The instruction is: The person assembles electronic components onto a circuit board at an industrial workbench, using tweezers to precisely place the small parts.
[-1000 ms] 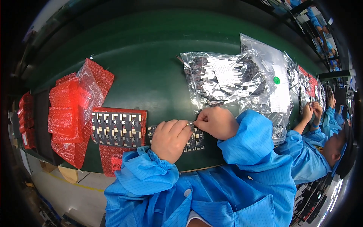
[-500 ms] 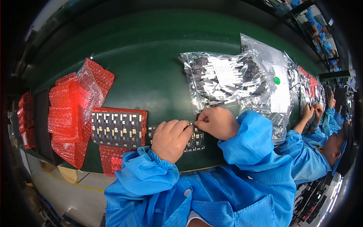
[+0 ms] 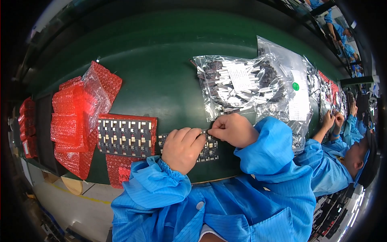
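My left hand [image 3: 183, 149] lies over a dark circuit board panel [image 3: 209, 151] with small light parts. Its fingers are bent and drawn together, the tips by the panel's far edge. Facing it, my right hand [image 3: 234, 130] pinches thumb and forefinger at a tiny dark piece [image 3: 204, 131] between the two hands. What exactly the fingertips hold is too small to tell. Most of the panel's left part is hidden under my left hand. To its left a second circuit board panel [image 3: 125, 137], with rows of light parts, rests on red bubble wrap [image 3: 155, 121].
Red bubble-wrap bags [image 3: 70, 117] are heaped at the left beside a dark tray [image 3: 45, 133]. Clear bags of black and white strips [image 3: 238, 86] lie beyond my right hand. At far right a co-worker in a blue sleeve [image 3: 324, 151] works at the same green table [image 3: 157, 76].
My right hand has shifted very slightly right, and its sleeve has moved a little. My left hand and both panels stay where they were.
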`<action>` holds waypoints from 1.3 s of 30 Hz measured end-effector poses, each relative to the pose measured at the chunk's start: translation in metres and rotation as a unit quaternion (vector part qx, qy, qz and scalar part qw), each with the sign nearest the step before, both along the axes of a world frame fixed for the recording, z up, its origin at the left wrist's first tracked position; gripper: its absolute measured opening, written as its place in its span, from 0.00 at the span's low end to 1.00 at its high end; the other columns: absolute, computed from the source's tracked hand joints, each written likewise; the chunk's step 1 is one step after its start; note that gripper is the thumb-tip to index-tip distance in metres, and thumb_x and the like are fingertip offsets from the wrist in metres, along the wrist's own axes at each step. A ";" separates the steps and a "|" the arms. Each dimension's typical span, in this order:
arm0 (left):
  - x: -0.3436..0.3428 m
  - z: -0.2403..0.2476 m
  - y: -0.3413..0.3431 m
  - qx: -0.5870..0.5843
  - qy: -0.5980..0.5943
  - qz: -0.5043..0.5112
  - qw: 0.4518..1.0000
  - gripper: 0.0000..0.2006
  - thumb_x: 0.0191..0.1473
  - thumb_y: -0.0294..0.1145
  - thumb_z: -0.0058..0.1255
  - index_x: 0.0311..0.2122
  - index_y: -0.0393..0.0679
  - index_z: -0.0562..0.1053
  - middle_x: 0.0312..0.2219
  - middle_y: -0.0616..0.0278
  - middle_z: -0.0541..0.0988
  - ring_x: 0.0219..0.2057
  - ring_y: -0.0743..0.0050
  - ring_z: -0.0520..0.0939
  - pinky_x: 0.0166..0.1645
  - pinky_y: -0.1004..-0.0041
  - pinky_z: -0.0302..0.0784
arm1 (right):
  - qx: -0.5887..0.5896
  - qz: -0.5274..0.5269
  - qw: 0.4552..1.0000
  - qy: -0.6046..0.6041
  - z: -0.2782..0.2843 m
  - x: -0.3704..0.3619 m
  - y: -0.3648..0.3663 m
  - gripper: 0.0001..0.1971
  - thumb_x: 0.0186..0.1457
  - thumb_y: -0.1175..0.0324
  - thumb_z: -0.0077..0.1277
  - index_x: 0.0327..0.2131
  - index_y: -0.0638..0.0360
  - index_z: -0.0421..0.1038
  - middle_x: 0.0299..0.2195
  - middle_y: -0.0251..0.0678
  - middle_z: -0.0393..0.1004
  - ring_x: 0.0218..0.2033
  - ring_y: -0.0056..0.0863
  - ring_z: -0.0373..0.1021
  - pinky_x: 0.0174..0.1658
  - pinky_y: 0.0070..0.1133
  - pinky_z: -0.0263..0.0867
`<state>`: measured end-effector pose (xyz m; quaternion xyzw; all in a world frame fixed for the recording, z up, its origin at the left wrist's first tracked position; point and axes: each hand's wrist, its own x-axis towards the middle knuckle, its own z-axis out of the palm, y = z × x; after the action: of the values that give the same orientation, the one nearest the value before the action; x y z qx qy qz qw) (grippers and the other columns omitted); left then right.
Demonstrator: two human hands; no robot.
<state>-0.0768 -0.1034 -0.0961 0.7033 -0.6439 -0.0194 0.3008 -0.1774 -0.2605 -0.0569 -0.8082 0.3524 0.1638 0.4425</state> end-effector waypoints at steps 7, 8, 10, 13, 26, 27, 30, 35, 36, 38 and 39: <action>0.000 0.001 -0.001 -0.012 0.008 0.006 1.000 0.09 0.38 0.27 0.57 0.30 0.42 0.74 0.32 0.64 0.74 0.34 0.65 0.74 0.36 0.67 0.69 | -0.049 0.016 0.999 -0.017 -0.002 -0.001 0.004 0.09 0.43 0.63 0.56 0.25 0.58 0.75 0.21 0.38 0.74 0.22 0.31 0.72 0.28 0.24 0.67; 0.000 0.000 -0.001 -0.012 0.008 0.006 1.000 0.09 0.38 0.27 0.57 0.30 0.42 0.74 0.32 0.64 0.74 0.34 0.65 0.74 0.36 0.67 0.69 | -0.059 0.018 0.998 -0.018 -0.003 -0.001 0.005 0.09 0.43 0.63 0.56 0.25 0.58 0.75 0.21 0.38 0.74 0.22 0.31 0.72 0.28 0.24 0.67; 0.000 0.000 -0.001 -0.010 0.010 0.005 1.000 0.09 0.37 0.27 0.57 0.30 0.43 0.74 0.32 0.64 0.74 0.34 0.65 0.74 0.36 0.67 0.69 | -0.070 0.021 0.997 -0.020 -0.004 -0.001 0.005 0.09 0.43 0.63 0.56 0.25 0.58 0.75 0.21 0.38 0.74 0.23 0.31 0.72 0.29 0.24 0.67; 0.000 0.000 -0.001 -0.011 0.008 0.005 1.000 0.09 0.37 0.27 0.57 0.30 0.43 0.74 0.32 0.63 0.74 0.34 0.64 0.74 0.36 0.67 0.69 | -0.074 0.017 0.997 -0.013 -0.004 0.000 0.006 0.10 0.43 0.62 0.56 0.25 0.58 0.75 0.21 0.38 0.75 0.23 0.32 0.73 0.29 0.24 0.67; 0.000 0.001 -0.002 -0.010 0.007 0.004 1.000 0.10 0.39 0.27 0.56 0.31 0.42 0.75 0.31 0.63 0.74 0.33 0.65 0.74 0.35 0.68 0.68 | -0.079 0.027 0.996 -0.001 -0.003 0.001 0.006 0.11 0.43 0.61 0.55 0.25 0.58 0.75 0.21 0.39 0.75 0.24 0.34 0.73 0.30 0.25 0.68; 0.000 0.000 -0.001 -0.002 0.004 0.000 1.000 0.11 0.39 0.27 0.52 0.33 0.42 0.74 0.32 0.64 0.73 0.35 0.66 0.74 0.36 0.68 0.68 | -0.078 0.029 0.996 -0.002 -0.003 0.001 0.005 0.11 0.43 0.61 0.55 0.25 0.58 0.75 0.21 0.39 0.75 0.24 0.34 0.73 0.30 0.25 0.67; 0.000 0.000 -0.001 0.007 0.000 -0.003 1.000 0.13 0.40 0.27 0.47 0.35 0.42 0.74 0.33 0.64 0.72 0.36 0.67 0.73 0.38 0.68 0.68 | -0.080 0.031 0.996 -0.002 -0.004 0.000 0.005 0.11 0.43 0.61 0.55 0.26 0.58 0.75 0.21 0.39 0.75 0.24 0.34 0.73 0.30 0.25 0.67; 0.000 0.001 -0.001 0.010 -0.004 -0.003 1.000 0.13 0.40 0.27 0.47 0.35 0.42 0.74 0.33 0.64 0.72 0.36 0.67 0.73 0.38 0.68 0.68 | -0.075 0.029 0.997 0.004 -0.003 0.002 0.005 0.11 0.43 0.61 0.56 0.26 0.58 0.75 0.22 0.39 0.75 0.24 0.33 0.73 0.30 0.25 0.67; 0.000 0.001 -0.001 0.008 -0.007 -0.004 1.000 0.12 0.40 0.28 0.48 0.35 0.42 0.74 0.33 0.64 0.72 0.36 0.67 0.73 0.38 0.68 0.68 | -0.074 0.030 0.997 0.009 -0.002 0.002 0.005 0.11 0.43 0.61 0.56 0.26 0.58 0.75 0.22 0.39 0.75 0.24 0.33 0.73 0.30 0.25 0.67; 0.000 0.000 -0.001 0.006 -0.009 -0.004 1.000 0.12 0.40 0.28 0.48 0.34 0.42 0.74 0.33 0.64 0.72 0.36 0.67 0.73 0.38 0.68 0.68 | -0.071 0.032 0.997 0.012 0.000 0.003 0.005 0.11 0.43 0.61 0.56 0.27 0.58 0.75 0.22 0.39 0.75 0.24 0.34 0.73 0.30 0.25 0.67; 0.000 0.000 -0.002 0.004 -0.004 0.000 1.000 0.11 0.39 0.27 0.51 0.33 0.43 0.74 0.32 0.64 0.73 0.35 0.66 0.73 0.37 0.68 0.68 | -0.069 0.033 0.997 0.014 0.001 0.004 0.005 0.11 0.43 0.61 0.56 0.27 0.58 0.75 0.22 0.39 0.75 0.25 0.34 0.73 0.30 0.25 0.67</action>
<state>-0.0770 -0.1050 -0.0959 0.7043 -0.6451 -0.0189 0.2956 -0.1737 -0.2557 -0.0559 -0.8457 0.3421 0.1651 0.3749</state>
